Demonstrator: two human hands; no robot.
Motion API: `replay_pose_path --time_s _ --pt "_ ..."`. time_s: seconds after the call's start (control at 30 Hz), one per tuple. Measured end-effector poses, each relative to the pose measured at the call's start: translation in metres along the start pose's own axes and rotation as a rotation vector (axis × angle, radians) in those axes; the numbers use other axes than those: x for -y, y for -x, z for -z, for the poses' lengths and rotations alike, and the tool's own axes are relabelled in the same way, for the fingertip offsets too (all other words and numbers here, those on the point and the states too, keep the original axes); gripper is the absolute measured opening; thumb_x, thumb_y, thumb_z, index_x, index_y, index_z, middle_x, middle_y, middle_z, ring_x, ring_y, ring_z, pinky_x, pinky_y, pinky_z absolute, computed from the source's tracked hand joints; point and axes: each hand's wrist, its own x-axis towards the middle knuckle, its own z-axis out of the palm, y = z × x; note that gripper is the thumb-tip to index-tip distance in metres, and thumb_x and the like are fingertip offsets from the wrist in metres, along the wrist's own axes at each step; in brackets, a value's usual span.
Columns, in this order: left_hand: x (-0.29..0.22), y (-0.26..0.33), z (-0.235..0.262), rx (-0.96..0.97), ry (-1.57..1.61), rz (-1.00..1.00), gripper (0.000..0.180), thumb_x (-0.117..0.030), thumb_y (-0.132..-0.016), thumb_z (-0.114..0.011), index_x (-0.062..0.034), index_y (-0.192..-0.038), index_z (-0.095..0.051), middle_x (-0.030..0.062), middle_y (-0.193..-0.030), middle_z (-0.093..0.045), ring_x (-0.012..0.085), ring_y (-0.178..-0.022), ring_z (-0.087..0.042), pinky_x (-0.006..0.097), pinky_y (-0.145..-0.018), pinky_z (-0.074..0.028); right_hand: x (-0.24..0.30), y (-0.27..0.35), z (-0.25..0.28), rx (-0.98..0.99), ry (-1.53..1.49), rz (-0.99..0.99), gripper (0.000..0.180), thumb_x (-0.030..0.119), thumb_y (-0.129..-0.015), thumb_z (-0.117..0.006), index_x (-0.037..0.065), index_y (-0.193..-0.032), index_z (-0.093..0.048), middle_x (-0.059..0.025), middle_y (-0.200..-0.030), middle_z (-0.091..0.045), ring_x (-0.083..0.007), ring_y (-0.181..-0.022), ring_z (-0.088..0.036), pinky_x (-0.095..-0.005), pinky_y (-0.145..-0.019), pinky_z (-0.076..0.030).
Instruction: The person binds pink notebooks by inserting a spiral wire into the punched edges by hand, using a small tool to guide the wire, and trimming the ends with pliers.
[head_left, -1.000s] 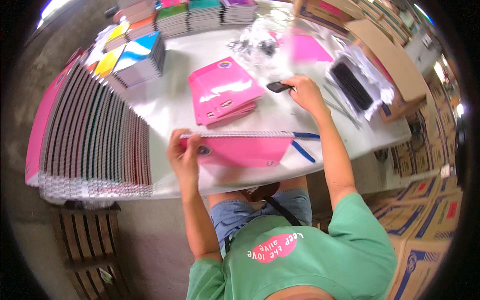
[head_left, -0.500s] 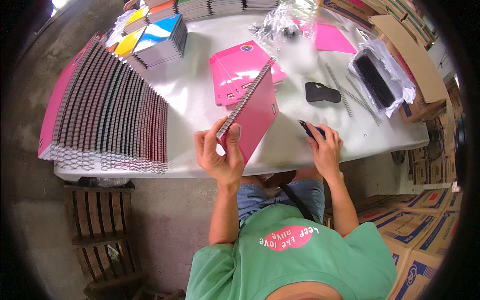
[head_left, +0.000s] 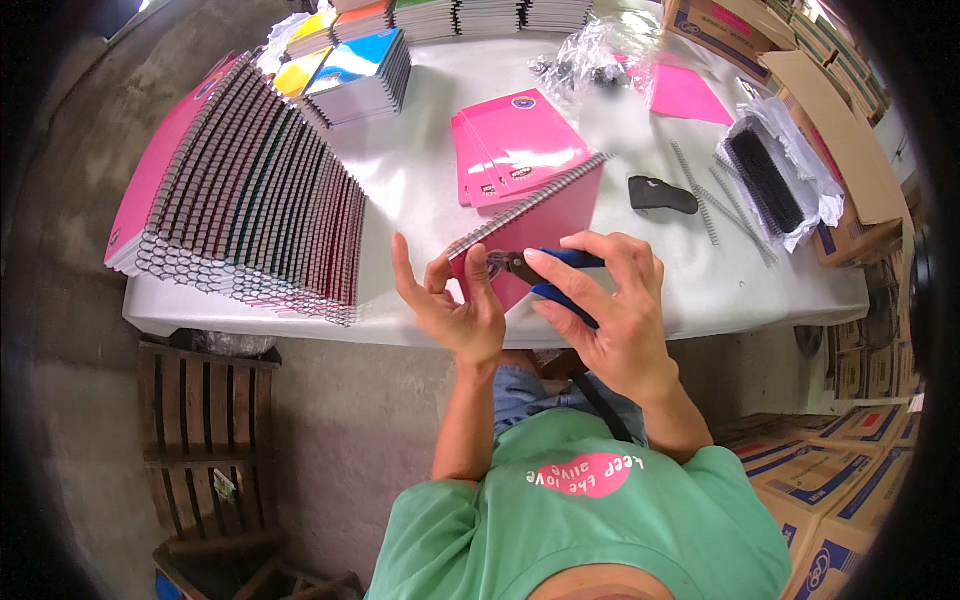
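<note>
A pink spiral notebook [head_left: 555, 215] is held tilted over the front of the table, its wire coil running along the upper edge. My left hand [head_left: 465, 310] grips its near corner between thumb and fingers, the index finger raised. In my right hand [head_left: 620, 300] is a pair of blue-handled cutting pliers [head_left: 565, 275], the handles spread apart. The pliers' jaws meet the coil's near end beside my left thumb. Whether they bite the wire is too small to tell. Just behind the notebook lie several pink covers [head_left: 520, 140], fanned out on the table.
A tall row of spiral notebooks [head_left: 250, 190] fills the table's left side. Blue and yellow notebooks [head_left: 360, 75] are stacked behind it. To the right lie a black pouch-like piece [head_left: 662, 195], loose wire coils [head_left: 735, 205] and an open box of black coils [head_left: 768, 180]. Cartons [head_left: 810, 460] stand at lower right.
My right hand has come left and up with the pliers, which have opened and reached the notebook's coil end. The notebook has tipped lower, and my left index finger has lifted.
</note>
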Motion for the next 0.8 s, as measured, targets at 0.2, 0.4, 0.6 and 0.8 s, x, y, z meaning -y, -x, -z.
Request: replay_pose_path --time_s 0.2,0.4,0.6,0.8 --pt "-0.01 -0.001 -0.006 -0.026 0.129 -0.008 0.084 0.005 -0.082 -0.063 0.0018 -0.142 -0.005 0.0153 -0.097 -0.06 0.0146 -0.078 -0.06 0.024 -0.067 -0.047 0.005 -0.007 0.0 0.029 0.045 0.024 0.037 0.033 -0.077 -0.068 0.023 -0.113 -0.065 -0.0011 -0.11 -0.052 -0.0228 -0.099 -0.044 -0.0417 -0.086 -0.032" --pt "-0.01 -0.005 -0.002 0.008 -0.008 -0.008 0.085 0.003 -0.083 -0.063 0.0001 -0.143 -0.002 0.0148 -0.095 -0.063 0.0135 -0.079 -0.06 0.023 -0.066 -0.046 0.001 -0.008 0.002 0.036 0.082 0.008 0.037 0.033 -0.078 -0.067 0.023 -0.113 -0.064 -0.0028 -0.108 -0.053 -0.0239 -0.098 -0.046 -0.0424 -0.085 -0.032" --pt "-0.012 -0.004 -0.001 0.034 0.005 -0.061 0.084 0.003 -0.081 -0.065 0.0032 -0.141 -0.006 0.0118 -0.093 -0.067 0.0143 -0.077 -0.061 0.024 -0.066 -0.046 0.006 -0.009 0.006 0.075 0.08 0.029 0.036 0.033 -0.078 -0.066 0.022 -0.113 -0.064 -0.0031 -0.107 -0.054 -0.0243 -0.098 -0.047 -0.0422 -0.086 -0.032" --pt "-0.012 -0.003 0.004 0.073 -0.198 -0.26 0.082 0.005 -0.078 -0.065 0.005 -0.14 -0.011 0.011 -0.091 -0.068 0.0168 -0.073 -0.064 0.026 -0.073 -0.044 0.01 -0.009 0.01 0.114 0.101 0.021 0.035 0.033 -0.079 -0.066 0.022 -0.113 -0.064 -0.0028 -0.106 -0.054 -0.024 -0.097 -0.047 -0.0418 -0.085 -0.032"
